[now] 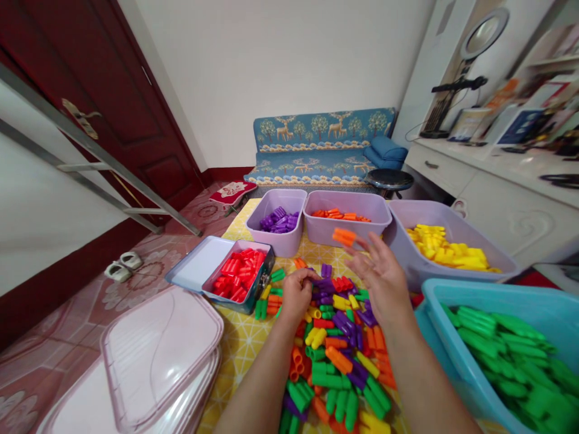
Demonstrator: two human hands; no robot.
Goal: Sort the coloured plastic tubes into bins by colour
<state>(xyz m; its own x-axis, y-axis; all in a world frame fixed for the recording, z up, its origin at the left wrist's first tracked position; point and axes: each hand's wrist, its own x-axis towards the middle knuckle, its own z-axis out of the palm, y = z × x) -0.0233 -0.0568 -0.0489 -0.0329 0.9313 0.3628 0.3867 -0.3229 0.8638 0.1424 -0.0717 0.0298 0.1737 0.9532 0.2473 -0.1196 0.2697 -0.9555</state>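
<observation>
My left hand [298,290] is closed over the upper left of a heap of mixed plastic tube-shaped blocks [337,378]. Its fingertips reach the blocks, and whatever they grip is hidden. Raised above the heap, my right hand [379,268] has its fingers spread. A blurred orange block [344,236] appears just off its fingertips, in front of the lilac bin [348,232] of orange blocks; whether they touch is unclear. Purple blocks [280,220] lie in another lilac bin, yellow ones [447,247] in a third. Green blocks [511,355] fill a blue bin [456,349].
Left of the heap, a hinged box [266,277] with its lid open holds red blocks [239,274]. Stacked clear lids [163,349] lie at the lower left. Beyond the yellow cloth [239,337] stand a sofa [312,163] and a black stool [389,179]. A ladder [104,163] leans left.
</observation>
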